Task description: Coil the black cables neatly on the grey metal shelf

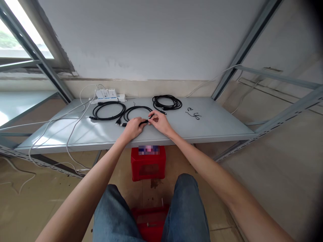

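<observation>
The near edge of a middle coiled black cable [138, 107] lies between my hands on the grey metal shelf [217, 127]. My left hand [135, 127] rests on the shelf with its fingers closed over a bundled stretch of that cable. Just to its right, my right hand [159, 121] pinches the same stretch between thumb and fingers. Whether a tie is wrapped there is too small to tell. A cable plug [118, 121] sticks out left of my left hand.
Another black cable coil [107, 119] lies left, and a third coil [168, 108] right. Several short black ties [196, 116] lie further right. A white power strip [121, 97] sits by the wall, with white cords [72, 134] trailing left. A red stool [148, 168] stands below.
</observation>
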Motion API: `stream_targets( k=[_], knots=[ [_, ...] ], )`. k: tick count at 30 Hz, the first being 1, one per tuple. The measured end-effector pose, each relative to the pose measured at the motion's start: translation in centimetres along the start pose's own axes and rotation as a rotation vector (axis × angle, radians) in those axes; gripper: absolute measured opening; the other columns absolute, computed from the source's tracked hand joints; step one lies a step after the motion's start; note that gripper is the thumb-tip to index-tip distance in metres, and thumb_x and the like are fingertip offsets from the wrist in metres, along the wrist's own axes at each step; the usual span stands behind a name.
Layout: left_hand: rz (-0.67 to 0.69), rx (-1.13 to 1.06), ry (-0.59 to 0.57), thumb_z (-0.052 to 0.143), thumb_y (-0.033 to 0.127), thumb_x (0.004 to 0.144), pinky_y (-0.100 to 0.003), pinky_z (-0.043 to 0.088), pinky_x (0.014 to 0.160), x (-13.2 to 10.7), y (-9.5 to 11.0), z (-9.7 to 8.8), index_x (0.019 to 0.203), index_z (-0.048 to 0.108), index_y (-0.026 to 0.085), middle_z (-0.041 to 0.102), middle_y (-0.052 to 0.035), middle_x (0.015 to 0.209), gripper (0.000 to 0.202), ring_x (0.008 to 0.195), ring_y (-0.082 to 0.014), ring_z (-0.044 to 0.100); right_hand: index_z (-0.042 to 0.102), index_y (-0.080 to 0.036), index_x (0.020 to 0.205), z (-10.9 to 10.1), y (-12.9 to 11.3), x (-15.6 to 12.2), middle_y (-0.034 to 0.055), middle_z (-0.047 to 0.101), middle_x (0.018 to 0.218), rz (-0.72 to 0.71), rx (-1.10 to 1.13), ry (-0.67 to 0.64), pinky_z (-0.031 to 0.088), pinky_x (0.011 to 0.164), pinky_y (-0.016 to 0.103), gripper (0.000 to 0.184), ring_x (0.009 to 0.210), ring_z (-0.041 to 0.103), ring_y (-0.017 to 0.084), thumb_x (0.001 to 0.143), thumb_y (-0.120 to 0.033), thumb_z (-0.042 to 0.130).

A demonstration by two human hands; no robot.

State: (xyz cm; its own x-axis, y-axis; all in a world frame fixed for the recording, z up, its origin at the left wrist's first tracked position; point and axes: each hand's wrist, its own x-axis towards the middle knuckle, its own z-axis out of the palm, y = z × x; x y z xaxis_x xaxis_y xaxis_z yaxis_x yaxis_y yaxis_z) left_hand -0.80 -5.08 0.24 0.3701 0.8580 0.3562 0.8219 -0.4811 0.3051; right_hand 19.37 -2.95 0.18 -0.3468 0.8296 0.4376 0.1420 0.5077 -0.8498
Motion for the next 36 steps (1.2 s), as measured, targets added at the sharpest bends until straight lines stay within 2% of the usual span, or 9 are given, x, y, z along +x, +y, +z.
stream_targets(
  k=[6,11,18,22,26,30,36],
  knots=[
    [0.008,-0.013,0.002,0.052,0.031,0.104,-0.034,0.048,0.083,-0.1,0.1,-0.1,0.114,0.080,0.020,0.076,-0.0114,0.101,0.031,0.097,-0.0276,0.070,0.071,-0.018,0.099,-0.1,0.0,0.2,0.0044,0.076,0.075,0.022,0.129,-0.069,0.057,0.074,0.031,0.029,0.070,0.070,0.018,0.084,-0.041,0.076],
    [0.006,-0.024,0.016,0.052,0.033,0.105,-0.033,0.048,0.082,-0.1,0.0,0.0,0.111,0.080,0.019,0.076,-0.0115,0.100,0.031,0.095,-0.0273,0.070,0.077,-0.017,0.114,-0.2,-0.2,0.1,0.0041,0.077,0.080,-0.027,0.068,-0.080,0.057,0.074,0.031,0.033,0.072,0.069,0.017,0.090,-0.037,0.070],
    [0.008,-0.029,0.017,0.052,0.032,0.105,-0.033,0.049,0.082,-0.1,-0.2,0.1,0.120,0.079,0.020,0.076,-0.0112,0.101,0.033,0.096,-0.0274,0.071,0.082,-0.018,0.103,-0.1,0.5,0.3,0.0068,0.079,0.094,-0.048,-0.048,-0.067,0.053,0.072,0.028,0.023,0.086,0.072,0.019,0.096,-0.030,0.063],
    [0.008,-0.032,0.008,0.053,0.030,0.104,-0.033,0.050,0.084,-0.1,-0.5,0.3,0.122,0.079,0.020,0.076,-0.0114,0.103,0.033,0.098,-0.0280,0.071,0.080,-0.020,0.103,0.0,0.4,0.0,0.0060,0.078,0.102,-0.141,-0.270,-0.017,0.051,0.075,0.028,0.020,0.084,0.068,0.017,0.098,-0.019,0.061],
    [0.009,-0.060,0.022,0.054,0.030,0.102,-0.035,0.052,0.090,0.0,-0.6,0.5,0.122,0.080,0.021,0.077,-0.0112,0.107,0.033,0.103,-0.0288,0.071,0.076,-0.021,0.113,0.1,-0.3,-0.7,0.0067,0.073,0.113,-0.278,-0.557,-0.056,0.048,0.077,0.027,0.030,0.094,0.067,0.017,0.101,-0.008,0.052],
    [0.001,-0.062,0.023,0.054,0.029,0.102,-0.035,0.052,0.089,0.0,-0.2,0.2,0.114,0.081,0.021,0.077,-0.0109,0.102,0.031,0.099,-0.0279,0.072,0.072,-0.022,0.120,-0.4,-0.6,-0.8,0.0082,0.069,0.113,-0.448,-0.831,-0.114,0.042,0.070,0.027,0.028,0.099,0.064,0.018,0.108,-0.012,0.048],
    [-0.002,-0.057,0.014,0.053,0.029,0.102,-0.035,0.052,0.087,0.0,0.2,-0.2,0.116,0.081,0.020,0.078,-0.0110,0.103,0.032,0.097,-0.0279,0.072,0.072,-0.019,0.106,-2.7,-0.5,0.8,0.0093,0.068,0.104,-0.685,-1.136,-0.234,0.036,0.067,0.030,0.032,0.090,0.058,0.018,0.110,-0.011,0.041]
  ],
)
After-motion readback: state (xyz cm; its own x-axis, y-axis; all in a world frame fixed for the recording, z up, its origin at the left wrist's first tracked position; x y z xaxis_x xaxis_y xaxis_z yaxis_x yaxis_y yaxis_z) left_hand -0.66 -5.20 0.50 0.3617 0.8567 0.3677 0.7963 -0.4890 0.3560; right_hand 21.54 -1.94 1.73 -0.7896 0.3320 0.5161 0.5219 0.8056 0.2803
